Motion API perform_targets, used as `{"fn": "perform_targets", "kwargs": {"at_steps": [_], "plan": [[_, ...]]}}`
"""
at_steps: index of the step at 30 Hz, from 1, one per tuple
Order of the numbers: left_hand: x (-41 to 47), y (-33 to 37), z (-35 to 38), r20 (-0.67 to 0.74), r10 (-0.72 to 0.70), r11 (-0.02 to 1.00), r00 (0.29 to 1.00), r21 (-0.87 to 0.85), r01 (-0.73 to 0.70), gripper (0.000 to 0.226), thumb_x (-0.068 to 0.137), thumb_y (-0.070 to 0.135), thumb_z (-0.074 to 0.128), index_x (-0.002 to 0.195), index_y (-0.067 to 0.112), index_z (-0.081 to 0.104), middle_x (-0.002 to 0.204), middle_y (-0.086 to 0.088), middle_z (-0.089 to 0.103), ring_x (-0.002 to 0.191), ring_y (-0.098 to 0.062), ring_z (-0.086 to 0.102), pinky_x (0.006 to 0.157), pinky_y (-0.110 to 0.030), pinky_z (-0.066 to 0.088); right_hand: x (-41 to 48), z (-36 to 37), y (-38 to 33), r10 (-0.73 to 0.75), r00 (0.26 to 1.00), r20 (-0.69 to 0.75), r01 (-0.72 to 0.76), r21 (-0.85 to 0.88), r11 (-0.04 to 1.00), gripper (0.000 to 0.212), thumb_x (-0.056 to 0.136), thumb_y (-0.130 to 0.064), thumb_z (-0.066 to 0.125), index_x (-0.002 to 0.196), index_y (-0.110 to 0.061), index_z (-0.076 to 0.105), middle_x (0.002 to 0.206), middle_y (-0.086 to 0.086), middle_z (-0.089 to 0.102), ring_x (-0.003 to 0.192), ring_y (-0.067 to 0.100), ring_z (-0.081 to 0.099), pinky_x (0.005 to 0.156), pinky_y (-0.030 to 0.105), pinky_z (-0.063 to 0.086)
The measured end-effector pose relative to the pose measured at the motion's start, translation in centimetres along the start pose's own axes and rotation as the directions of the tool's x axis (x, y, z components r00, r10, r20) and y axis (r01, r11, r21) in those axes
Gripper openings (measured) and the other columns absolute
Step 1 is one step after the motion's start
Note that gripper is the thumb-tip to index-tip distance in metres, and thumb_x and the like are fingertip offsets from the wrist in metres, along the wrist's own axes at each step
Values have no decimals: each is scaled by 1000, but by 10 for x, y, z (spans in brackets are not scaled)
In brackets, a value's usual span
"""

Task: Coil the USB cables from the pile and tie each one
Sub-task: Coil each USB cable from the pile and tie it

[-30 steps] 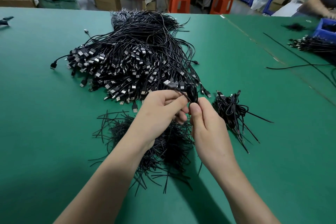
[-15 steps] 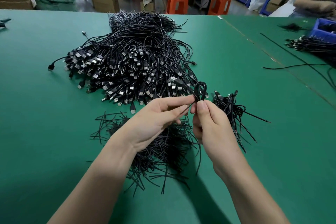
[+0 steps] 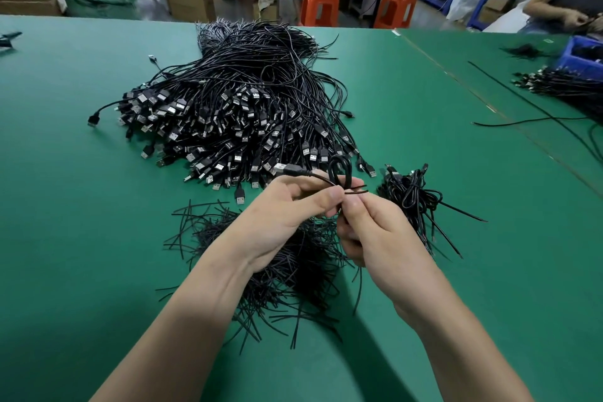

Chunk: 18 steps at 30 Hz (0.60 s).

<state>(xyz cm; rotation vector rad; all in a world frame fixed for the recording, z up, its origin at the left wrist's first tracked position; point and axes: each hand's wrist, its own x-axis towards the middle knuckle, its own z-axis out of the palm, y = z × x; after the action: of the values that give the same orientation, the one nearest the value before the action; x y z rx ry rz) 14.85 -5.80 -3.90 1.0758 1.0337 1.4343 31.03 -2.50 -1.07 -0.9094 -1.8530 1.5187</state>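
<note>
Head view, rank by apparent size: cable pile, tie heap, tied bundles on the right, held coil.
1. cable pile
2. tie heap, partly covered by the arms, yet clearly second
3. tied bundles
4. held coil

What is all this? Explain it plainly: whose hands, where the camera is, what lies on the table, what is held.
No machine here: a person's two bare hands, filmed by one head-worn camera looking forward and down. The left hand and right hand pinch a small coiled black USB cable, its loop standing above the fingers; thin tie ends stick out at the pinch. On the green table lie a big pile of loose black USB cables, a heap of short black wire ties under the wrists, and a small bundle of coiled black cables to the right.
</note>
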Motion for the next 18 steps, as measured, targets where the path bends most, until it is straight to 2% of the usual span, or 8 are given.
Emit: {"fn": "perform_targets", "kwargs": {"at_steps": [2,5,8,9,10,12,15,18], "plan": [[-1,2,1,29,-11,999,1000,-43,12,23,81,37,78,101,27,84,109,-15,68,80,-3,59,86,-17,49,-1,-4,-3,60,995,75,-68,111,992,35,111,-28,38,87,-14,59,59,-13,32,48,6,24,44,15,22],[-2,1,4,32,-24,998,999,-50,26,15,90,29,74,100,24,84,93,-10,67,76,-1,58,85,-16,49,-2,-8,-4,137,980,141,-163,188,969,35,105,-40,44,87,-16,62,61,-6,32,50,10,24,45,17,22],[-2,2,8,51,-31,1000,998,-4,31,35,96,28,61,104,-4,73,79,14,70,83,2,65,92,-26,45,-4,-10,-2,172,971,164,-205,211,956,34,103,-44,46,88,-17,60,63,-5,31,53,12,25,46,18,24],[-2,1,8,51,-29,1000,998,3,29,33,97,27,60,94,-4,72,82,15,73,92,1,68,96,-31,44,-5,-10,-1,170,970,177,-208,226,952,33,104,-44,45,90,-17,59,64,-6,32,53,11,27,46,18,25],[-2,2,9,40,-31,1000,999,0,31,29,96,27,60,80,7,72,86,14,75,102,-1,68,101,-33,43,-6,-10,-1,163,968,192,-209,246,946,31,105,-42,44,92,-18,59,65,-7,34,53,10,29,47,18,27],[-3,2,8,28,-34,999,999,24,33,27,96,27,60,70,19,66,86,13,75,104,-2,68,103,-34,42,-8,-11,0,150,966,211,-206,280,937,27,107,-36,43,93,-19,59,66,-8,34,54,10,30,47,18,27],[-1,-1,5,33,-5,997,999,79,2,27,98,24,59,78,8,68,90,14,76,99,-1,68,95,-22,47,-8,-10,-1,135,975,176,-178,259,949,27,107,-32,42,89,-17,53,69,-4,29,56,12,23,48,20,20],[-1,0,8,10,31,996,999,85,-32,38,99,23,61,106,-14,68,96,12,78,101,1,69,93,-13,47,-7,-7,-2,98,987,125,-120,184,976,28,109,-31,39,87,-15,46,67,-6,28,55,11,21,48,18,20]]}}
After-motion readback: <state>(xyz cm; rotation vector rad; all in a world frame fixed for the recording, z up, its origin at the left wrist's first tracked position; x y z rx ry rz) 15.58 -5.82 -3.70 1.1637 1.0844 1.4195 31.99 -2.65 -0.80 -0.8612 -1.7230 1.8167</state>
